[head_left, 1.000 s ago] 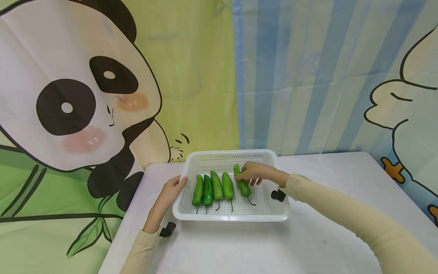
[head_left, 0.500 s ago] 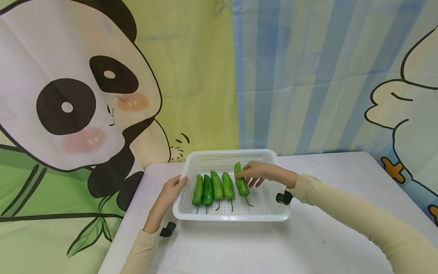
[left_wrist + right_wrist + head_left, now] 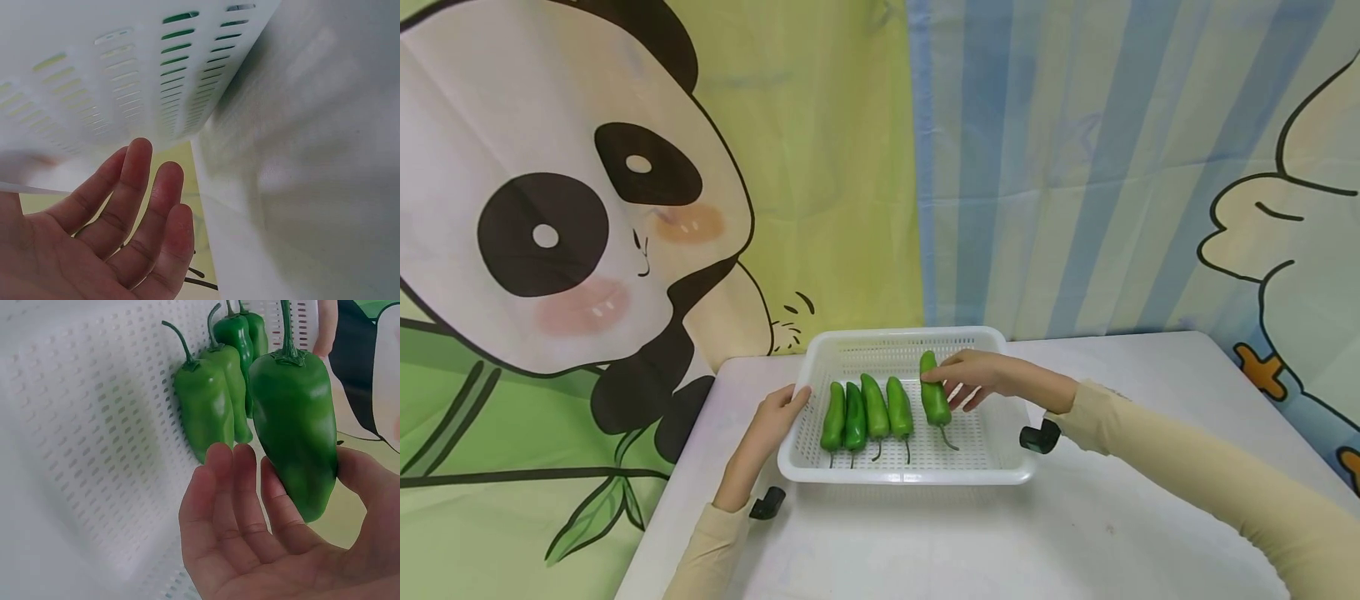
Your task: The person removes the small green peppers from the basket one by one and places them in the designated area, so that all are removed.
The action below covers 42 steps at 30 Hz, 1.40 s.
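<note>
My right hand (image 3: 983, 372) pinches a green pepper (image 3: 936, 403) between thumb and index finger, over the right half of a white plastic basket (image 3: 907, 477). In the right wrist view that pepper (image 3: 295, 412) hangs stem up, and the other fingers are apart from it. Several more green peppers (image 3: 876, 407) lie side by side in the basket's left half, stems toward the near side. At the basket's left rim my left hand (image 3: 772, 423) holds on, thumb over the edge. Its fingers (image 3: 135, 175) lie along the outer wall in the left wrist view.
The basket stands on a white table (image 3: 1112, 483), near its back edge. A curtain (image 3: 1022, 167) with a panda print and blue stripes hangs behind. Black wrist cameras (image 3: 1040, 436) sit on both forearms.
My right hand has moved a little up and to the right with the pepper, which now hangs more upright. The left hand and the other peppers have stayed where they were.
</note>
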Each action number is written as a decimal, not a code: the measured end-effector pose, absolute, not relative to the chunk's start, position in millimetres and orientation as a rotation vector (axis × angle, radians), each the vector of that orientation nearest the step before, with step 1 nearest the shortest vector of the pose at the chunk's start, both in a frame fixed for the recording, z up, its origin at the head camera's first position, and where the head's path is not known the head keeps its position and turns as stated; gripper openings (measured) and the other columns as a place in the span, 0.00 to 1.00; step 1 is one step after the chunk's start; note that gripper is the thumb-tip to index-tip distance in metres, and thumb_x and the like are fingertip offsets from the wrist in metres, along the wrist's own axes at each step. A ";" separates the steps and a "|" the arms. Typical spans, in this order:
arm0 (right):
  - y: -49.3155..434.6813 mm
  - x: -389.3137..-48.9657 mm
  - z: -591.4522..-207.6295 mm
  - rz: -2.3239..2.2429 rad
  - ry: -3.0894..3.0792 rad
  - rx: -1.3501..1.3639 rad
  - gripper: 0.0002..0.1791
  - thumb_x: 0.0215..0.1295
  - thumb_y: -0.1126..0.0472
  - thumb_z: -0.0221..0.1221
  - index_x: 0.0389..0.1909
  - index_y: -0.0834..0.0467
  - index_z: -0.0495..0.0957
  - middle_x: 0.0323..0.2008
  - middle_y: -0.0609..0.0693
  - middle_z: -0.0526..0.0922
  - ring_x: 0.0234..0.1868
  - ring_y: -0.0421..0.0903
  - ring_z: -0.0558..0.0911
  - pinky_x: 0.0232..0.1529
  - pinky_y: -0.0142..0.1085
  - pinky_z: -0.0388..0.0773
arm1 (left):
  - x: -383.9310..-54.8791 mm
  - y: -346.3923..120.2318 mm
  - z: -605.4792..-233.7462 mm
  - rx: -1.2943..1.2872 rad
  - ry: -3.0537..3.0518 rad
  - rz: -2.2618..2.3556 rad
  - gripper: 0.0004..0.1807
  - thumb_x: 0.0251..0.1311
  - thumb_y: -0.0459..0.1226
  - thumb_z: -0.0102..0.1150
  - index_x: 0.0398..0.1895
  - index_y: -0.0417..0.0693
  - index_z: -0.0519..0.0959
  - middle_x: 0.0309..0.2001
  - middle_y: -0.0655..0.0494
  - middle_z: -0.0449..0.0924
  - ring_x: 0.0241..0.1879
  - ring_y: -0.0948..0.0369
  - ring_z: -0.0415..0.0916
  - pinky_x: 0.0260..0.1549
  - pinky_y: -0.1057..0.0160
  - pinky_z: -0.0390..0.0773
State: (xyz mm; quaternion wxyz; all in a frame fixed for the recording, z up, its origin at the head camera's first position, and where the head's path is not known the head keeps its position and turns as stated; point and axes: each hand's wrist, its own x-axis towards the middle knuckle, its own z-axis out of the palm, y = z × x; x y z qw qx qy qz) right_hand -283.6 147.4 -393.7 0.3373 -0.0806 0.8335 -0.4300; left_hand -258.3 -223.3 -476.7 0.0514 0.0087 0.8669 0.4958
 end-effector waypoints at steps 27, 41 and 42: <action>198.4 -262.7 -376.2 -1.385 2.020 -0.405 0.23 0.77 0.46 0.52 0.55 0.62 0.77 0.47 0.52 0.85 0.50 0.50 0.85 0.57 0.48 0.83 | -258.5 -222.4 -477.0 0.018 2.619 1.539 0.31 0.74 0.57 0.48 0.66 0.45 0.73 0.47 0.39 0.86 0.33 0.53 0.88 0.28 0.58 0.89; 231.2 -257.7 -371.2 -1.453 1.985 -0.413 0.23 0.79 0.49 0.49 0.56 0.64 0.74 0.48 0.52 0.83 0.50 0.50 0.85 0.55 0.45 0.82 | -258.6 -222.7 -476.9 0.018 2.623 1.530 0.32 0.74 0.58 0.47 0.66 0.44 0.73 0.47 0.39 0.85 0.34 0.53 0.88 0.28 0.58 0.89; 233.6 -257.4 -371.1 -1.455 1.989 -0.414 0.23 0.79 0.48 0.49 0.57 0.65 0.74 0.49 0.52 0.82 0.50 0.50 0.85 0.55 0.45 0.82 | -258.4 -222.8 -476.8 0.016 2.623 1.533 0.32 0.74 0.58 0.47 0.66 0.44 0.73 0.47 0.39 0.85 0.34 0.53 0.88 0.28 0.58 0.89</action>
